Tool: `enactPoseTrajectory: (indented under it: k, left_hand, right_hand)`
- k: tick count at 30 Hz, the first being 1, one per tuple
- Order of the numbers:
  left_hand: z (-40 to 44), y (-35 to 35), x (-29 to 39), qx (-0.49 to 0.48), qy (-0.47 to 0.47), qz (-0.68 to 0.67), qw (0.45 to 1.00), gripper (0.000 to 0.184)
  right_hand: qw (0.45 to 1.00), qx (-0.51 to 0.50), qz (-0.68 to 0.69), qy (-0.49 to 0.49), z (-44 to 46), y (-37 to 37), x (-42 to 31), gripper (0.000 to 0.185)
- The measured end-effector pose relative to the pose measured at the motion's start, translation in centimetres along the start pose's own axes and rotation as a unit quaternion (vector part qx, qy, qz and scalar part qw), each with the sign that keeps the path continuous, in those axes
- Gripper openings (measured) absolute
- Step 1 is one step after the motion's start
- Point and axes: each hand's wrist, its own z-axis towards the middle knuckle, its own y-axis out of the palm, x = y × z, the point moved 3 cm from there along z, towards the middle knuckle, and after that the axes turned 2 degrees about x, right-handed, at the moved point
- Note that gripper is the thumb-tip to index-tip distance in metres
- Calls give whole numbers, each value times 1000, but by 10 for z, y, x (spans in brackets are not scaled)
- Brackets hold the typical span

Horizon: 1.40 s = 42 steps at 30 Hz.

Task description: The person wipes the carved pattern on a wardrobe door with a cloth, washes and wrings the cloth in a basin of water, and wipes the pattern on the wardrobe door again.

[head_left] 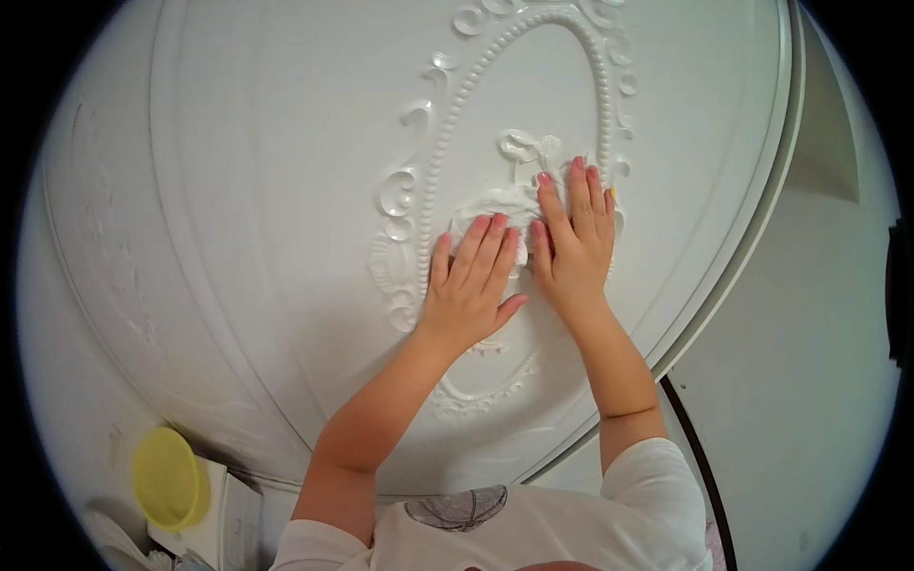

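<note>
A white panel [314, 190] with raised ornament fills the middle of the view. My left hand [469, 281] lies flat on the relief inside the beaded oval frame [446, 124], its fingers spread. To its right, my right hand [578, 238] rests on the same relief with fingers apart, near the oval's right edge. A white cloth or carved folds show between and above my hands; I cannot tell which. A raised bow-like shape [519, 146] stands above my fingers. No object is visible in either hand, though the surfaces under the palms are hidden.
At the lower left, a yellow basin [169, 479] leans by a small white cabinet [240, 523]. The panel's curved edge [752, 257] runs down the right side, beside a pale wall [809, 381]. A dark strip [703, 462] lies at the lower right.
</note>
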Motion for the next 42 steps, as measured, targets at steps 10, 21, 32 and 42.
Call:
enactPoseTrajectory:
  k: [10,21,32,42]
  left_hand:
    - [0,-2,-1,51,3,-14,999,69]
    - [-2,-2,0,80,1,0,997,67]
    - [-17,-13,3,-1,5,21,1000,58]
    - [28,-37,-27,23,19,52,998,54]
  right_hand:
    - [998,6,59,-18,6,10,-16,38]
    - [997,22,67,-24,4,3,-21,40]
    - [993,26,106,-42,-45,8,-26,44]
    - [989,31,115,-87,-6,13,-31,49]
